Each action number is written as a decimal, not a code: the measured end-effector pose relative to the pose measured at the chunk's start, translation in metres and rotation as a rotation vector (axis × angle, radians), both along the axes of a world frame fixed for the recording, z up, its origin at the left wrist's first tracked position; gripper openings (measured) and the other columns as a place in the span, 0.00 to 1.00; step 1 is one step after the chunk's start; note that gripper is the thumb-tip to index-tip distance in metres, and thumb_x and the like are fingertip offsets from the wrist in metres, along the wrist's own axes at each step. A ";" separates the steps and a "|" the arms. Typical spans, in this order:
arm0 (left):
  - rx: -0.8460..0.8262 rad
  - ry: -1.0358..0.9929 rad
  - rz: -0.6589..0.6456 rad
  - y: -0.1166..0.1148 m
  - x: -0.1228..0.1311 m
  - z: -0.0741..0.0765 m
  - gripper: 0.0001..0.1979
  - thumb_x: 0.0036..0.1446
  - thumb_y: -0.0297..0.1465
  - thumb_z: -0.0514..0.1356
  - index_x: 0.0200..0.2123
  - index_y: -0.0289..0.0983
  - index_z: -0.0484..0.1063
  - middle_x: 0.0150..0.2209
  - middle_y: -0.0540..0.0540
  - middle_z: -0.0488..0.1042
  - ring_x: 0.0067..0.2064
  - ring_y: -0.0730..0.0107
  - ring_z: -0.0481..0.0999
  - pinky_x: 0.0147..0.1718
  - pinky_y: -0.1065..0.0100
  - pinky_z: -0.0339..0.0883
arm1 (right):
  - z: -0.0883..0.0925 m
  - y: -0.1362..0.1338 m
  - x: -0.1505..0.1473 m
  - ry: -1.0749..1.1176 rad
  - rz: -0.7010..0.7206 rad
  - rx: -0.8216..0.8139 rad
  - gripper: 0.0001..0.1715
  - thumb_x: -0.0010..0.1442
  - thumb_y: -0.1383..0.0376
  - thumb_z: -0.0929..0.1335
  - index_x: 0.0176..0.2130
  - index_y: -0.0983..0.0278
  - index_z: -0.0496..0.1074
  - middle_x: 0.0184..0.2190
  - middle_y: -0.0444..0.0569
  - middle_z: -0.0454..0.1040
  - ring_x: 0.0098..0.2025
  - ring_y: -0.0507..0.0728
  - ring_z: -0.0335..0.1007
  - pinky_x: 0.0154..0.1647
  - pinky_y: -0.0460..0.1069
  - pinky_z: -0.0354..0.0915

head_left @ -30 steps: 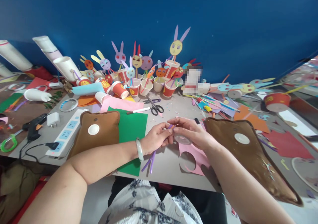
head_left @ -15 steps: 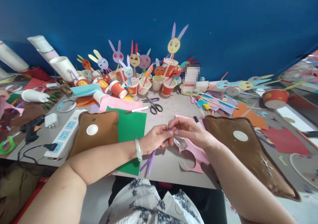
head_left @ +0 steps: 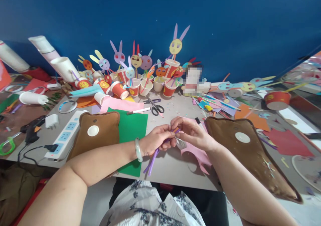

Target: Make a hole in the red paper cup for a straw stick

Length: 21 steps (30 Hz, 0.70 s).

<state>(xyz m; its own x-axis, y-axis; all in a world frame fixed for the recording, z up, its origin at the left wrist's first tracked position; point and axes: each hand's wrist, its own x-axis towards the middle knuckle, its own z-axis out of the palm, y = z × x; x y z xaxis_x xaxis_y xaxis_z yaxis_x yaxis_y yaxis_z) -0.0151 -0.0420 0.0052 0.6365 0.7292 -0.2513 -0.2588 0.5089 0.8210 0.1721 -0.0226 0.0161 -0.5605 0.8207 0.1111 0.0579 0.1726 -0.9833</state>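
Observation:
Between my fingers above the table are narrow purple straws [head_left: 151, 164], their lower ends pointing down toward me. My left hand [head_left: 157, 140] is closed around them, with a bracelet on its wrist. At their upper end my right hand [head_left: 192, 132] pinches, where a bit of orange also shows. Under the right hand lies a clear, shiny thing [head_left: 181, 143] whose kind I cannot make out. Beneath it is a pink paper sheet [head_left: 198, 154] with a rounded cut-out. A green sheet [head_left: 132, 129] lies left of my hands.
Black scissors [head_left: 157, 109] and a marker [head_left: 138, 111] lie beyond my hands. Brown cushion-like pouches [head_left: 100, 140] flank me, beside a power strip [head_left: 65, 135] and a black glue gun [head_left: 32, 129]. Paper cups [head_left: 133, 87] with rabbit faces line the blue wall.
The purple straws have shifted slightly right and up in my hands, and more of their upper end shows. The pink sheet's cut edge has changed shape near my right wrist.

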 end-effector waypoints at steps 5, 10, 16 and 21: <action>0.081 0.006 0.030 -0.001 0.001 -0.001 0.18 0.58 0.47 0.58 0.33 0.36 0.63 0.23 0.53 0.70 0.16 0.84 0.57 0.15 0.77 0.44 | -0.003 0.000 0.001 0.005 0.021 0.011 0.11 0.60 0.60 0.72 0.41 0.60 0.71 0.39 0.49 0.72 0.38 0.56 0.74 0.42 0.53 0.70; 0.135 0.016 0.092 -0.001 0.001 -0.001 0.20 0.57 0.48 0.61 0.34 0.37 0.63 0.22 0.54 0.70 0.16 0.85 0.56 0.15 0.77 0.44 | -0.002 -0.003 -0.001 0.014 0.009 -0.069 0.20 0.61 0.58 0.71 0.50 0.58 0.66 0.40 0.50 0.74 0.39 0.58 0.76 0.41 0.54 0.71; 0.216 0.034 0.222 0.003 0.000 0.000 0.20 0.57 0.49 0.60 0.32 0.37 0.62 0.22 0.54 0.70 0.16 0.84 0.57 0.15 0.77 0.45 | -0.009 0.000 0.000 -0.084 -0.044 -0.068 0.32 0.57 0.61 0.72 0.58 0.57 0.60 0.44 0.51 0.72 0.43 0.58 0.74 0.41 0.53 0.72; 0.204 0.026 0.326 0.008 0.000 -0.004 0.21 0.55 0.49 0.62 0.34 0.37 0.63 0.22 0.55 0.70 0.15 0.84 0.56 0.14 0.77 0.44 | -0.012 0.001 -0.003 -0.269 -0.245 0.083 0.19 0.52 0.63 0.73 0.44 0.60 0.67 0.42 0.50 0.74 0.42 0.58 0.74 0.43 0.54 0.72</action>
